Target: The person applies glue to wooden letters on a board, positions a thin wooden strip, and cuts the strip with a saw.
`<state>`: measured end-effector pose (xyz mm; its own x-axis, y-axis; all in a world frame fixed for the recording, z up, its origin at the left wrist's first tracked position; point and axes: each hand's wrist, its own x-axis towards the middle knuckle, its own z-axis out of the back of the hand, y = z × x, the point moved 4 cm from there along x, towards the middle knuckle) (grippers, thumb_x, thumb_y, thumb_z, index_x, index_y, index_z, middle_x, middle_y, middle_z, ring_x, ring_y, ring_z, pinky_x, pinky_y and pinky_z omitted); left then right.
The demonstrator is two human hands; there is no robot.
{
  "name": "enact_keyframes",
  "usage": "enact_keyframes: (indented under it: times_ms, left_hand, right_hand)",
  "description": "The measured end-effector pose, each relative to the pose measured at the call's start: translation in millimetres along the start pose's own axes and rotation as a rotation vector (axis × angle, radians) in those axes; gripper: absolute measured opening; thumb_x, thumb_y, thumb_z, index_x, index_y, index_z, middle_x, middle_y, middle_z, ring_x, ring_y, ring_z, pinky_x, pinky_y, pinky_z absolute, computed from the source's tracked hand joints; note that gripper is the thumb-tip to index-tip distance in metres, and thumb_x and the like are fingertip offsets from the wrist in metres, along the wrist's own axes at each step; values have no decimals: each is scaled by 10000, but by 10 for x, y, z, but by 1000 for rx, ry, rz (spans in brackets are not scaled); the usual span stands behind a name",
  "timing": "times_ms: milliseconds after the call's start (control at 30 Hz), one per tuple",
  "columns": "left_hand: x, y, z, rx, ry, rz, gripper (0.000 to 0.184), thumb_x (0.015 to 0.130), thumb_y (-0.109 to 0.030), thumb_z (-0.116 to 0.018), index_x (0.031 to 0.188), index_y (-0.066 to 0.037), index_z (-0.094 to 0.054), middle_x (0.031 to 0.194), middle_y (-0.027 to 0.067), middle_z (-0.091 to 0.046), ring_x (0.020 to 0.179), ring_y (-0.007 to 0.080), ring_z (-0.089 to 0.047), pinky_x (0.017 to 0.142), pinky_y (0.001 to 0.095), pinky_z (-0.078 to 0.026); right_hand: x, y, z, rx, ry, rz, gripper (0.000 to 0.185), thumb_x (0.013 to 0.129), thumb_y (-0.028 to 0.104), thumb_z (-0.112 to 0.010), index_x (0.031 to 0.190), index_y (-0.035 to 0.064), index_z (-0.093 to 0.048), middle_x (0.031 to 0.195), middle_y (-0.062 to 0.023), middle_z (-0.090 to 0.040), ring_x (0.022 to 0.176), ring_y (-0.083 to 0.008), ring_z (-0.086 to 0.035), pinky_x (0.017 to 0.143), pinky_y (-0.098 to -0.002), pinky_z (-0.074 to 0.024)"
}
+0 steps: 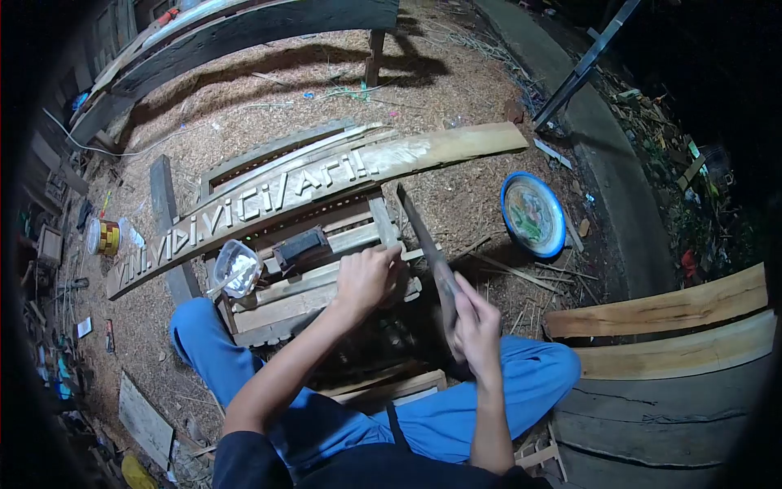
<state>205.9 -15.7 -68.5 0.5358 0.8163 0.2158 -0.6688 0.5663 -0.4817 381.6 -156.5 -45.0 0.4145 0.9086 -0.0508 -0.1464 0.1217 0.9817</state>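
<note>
My right hand [478, 330] is wrapped round the handle of a machete [425, 236], whose dark blade points up and away to the left. My left hand [364, 279] is closed just left of the blade; what it holds, if anything, is hidden. Beyond my hands a long wooden plank [326, 183] with raised letters lies across a slatted wooden frame [285, 308]. A clear plastic tub [238, 268] of white material, with a stick in it, stands on the frame's left side. Beside the tub lies a dark block [301, 247].
A blue-rimmed basin [533, 214] sits on the shavings-covered ground at the right. Two curved boards [660, 314] lie at the lower right. A yellow and red can [103, 237] stands at the left. A heavy wooden bench [244, 41] spans the back.
</note>
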Motion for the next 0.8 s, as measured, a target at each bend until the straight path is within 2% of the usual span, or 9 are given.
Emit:
enact_keyframes:
  times_ms: [67, 267, 367, 467, 533, 667, 700, 733, 800]
  left_hand:
    - [21, -21, 25, -39, -30, 28, 177, 906, -265, -681, 1028, -137, -689, 852, 143, -720, 709, 390, -697, 593, 515, -516]
    - [25, 2, 35, -13, 66, 67, 254, 882, -255, -719, 1112, -148, -714, 917, 140, -740, 803, 390, -700, 677, 500, -521]
    - [26, 7, 19, 6, 76, 94, 488, 810, -256, -768, 1278, -190, -647, 889, 133, -724, 820, 386, -699, 689, 497, -529]
    - [66, -65, 111, -19, 115, 42, 533, 846, -224, -726, 1370, -237, -632, 866, 143, -713, 804, 388, -700, 653, 492, -534]
    - [52, 2, 21, -82, 89, 28, 268, 886, -238, -682, 1131, -193, -779, 894, 146, -728, 771, 381, -706, 652, 483, -543]
    - [48, -41, 27, -55, 64, 42, 198, 920, -259, -667, 1027, -157, -798, 875, 150, -728, 773, 386, -706, 645, 481, -539]
    - [62, -28, 26, -64, 32, 50, 200, 930, -269, -661, 1014, -151, -798, 857, 152, -723, 763, 390, -703, 641, 480, -537]
    - [52, -32, 41, -64, 21, 8, 212, 956, -277, -638, 1020, -145, -791, 829, 153, -700, 730, 402, -690, 627, 487, -526]
    - [32, -65, 28, -23, -7, -15, 223, 979, -272, -607, 987, -131, -780, 811, 159, -674, 705, 410, -679, 609, 503, -515]
  right_hand:
    - [-280, 82, 178, 70, 4, -72, 383, 1070, 140, -554, 1385, -73, -600, 1282, -205, -699, 1165, -182, -656, 1017, -334, -493]
    - [274, -9, -207, 9, 26, 7, 396, 1070, 161, -561, 1374, -92, -591, 1302, -203, -692, 1173, -189, -652, 1018, -308, -489]
    - [-120, 68, 46, 25, 22, 26, 395, 1070, 154, -564, 1383, -84, -591, 1296, -203, -694, 1172, -196, -656, 1015, -319, -493]
    - [-209, 72, 72, 73, -32, -259, 404, 1068, 166, -574, 1382, -87, -591, 1296, -202, -695, 1177, -198, -653, 1020, -319, -489]
    - [111, -36, -79, 21, 0, 13, 409, 1068, 179, -576, 1377, -88, -592, 1300, -204, -695, 1177, -192, -651, 1016, -305, -485]
    - [-35, -31, -25, 3, -4, -6, 407, 1068, 177, -575, 1378, -86, -593, 1310, -212, -689, 1202, -198, -640, 1031, -313, -473]
    - [-216, 116, 77, 18, -2, -257, 398, 1069, 159, -571, 1380, -88, -594, 1301, -185, -694, 1121, -153, -657, 961, -285, -503]
    - [-271, 76, 121, 74, -4, -88, 383, 1069, 146, -569, 1392, -58, -604, 1180, -105, -725, 850, -68, -632, 726, -228, -502]
    - [-197, -87, 91, -10, -10, 14, 384, 1069, 149, -570, 1396, -49, -604, 1121, -55, -719, 719, -13, -526, 596, -194, -427]
